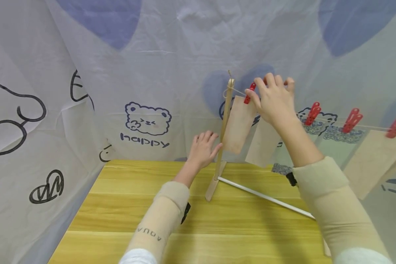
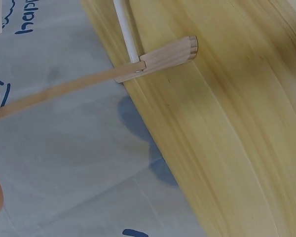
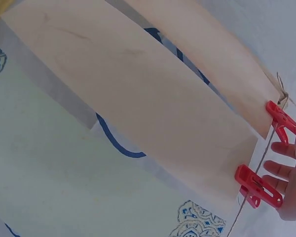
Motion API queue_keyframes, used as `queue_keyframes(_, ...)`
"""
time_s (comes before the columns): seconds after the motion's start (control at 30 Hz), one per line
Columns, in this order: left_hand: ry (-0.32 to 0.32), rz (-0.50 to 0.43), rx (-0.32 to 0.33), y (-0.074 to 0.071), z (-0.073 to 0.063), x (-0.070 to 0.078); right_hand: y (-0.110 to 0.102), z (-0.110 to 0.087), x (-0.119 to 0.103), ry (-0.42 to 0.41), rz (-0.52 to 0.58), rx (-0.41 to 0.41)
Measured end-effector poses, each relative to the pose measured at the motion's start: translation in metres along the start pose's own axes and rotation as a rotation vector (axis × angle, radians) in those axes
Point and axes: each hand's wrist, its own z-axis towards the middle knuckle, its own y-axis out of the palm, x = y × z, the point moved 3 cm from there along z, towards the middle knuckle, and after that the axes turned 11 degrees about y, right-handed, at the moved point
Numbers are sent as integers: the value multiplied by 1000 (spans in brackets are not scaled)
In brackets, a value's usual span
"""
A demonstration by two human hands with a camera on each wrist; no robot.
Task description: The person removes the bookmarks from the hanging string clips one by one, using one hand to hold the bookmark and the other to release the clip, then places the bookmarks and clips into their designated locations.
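Observation:
My right hand [image 1: 277,101] is raised at the string, its thumb and index finger pinching the leftmost red clip [image 1: 250,94]. From that clip hangs a tan paper sheet [image 1: 239,124], close beside the wooden post [image 1: 227,110]. In the right wrist view, a second red clip [image 3: 259,186] holds another tan sheet [image 3: 138,89], right by the other fingers. My left hand [image 1: 202,150] is lower, fingers spread and relaxed, with its thumb near the post and nothing in its grasp.
More red clips [image 1: 352,120] hold patterned and tan sheets along the string to the right. A white rod [image 1: 267,197] runs from the post's wooden foot [image 1: 214,185] across the yellow wood-grain table [image 1: 125,220]. Behind hangs a printed cloth [image 1: 171,73].

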Motion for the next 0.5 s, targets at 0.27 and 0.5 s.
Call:
queue_keyframes(0.27, -10, -16, -7, -6, 5, 10, -7, 4, 1, 3, -16, -31)
queue_keyframes(0.5, -14, -25, 62, -3, 7, 13, -5, 5, 2, 9, -23, -41)
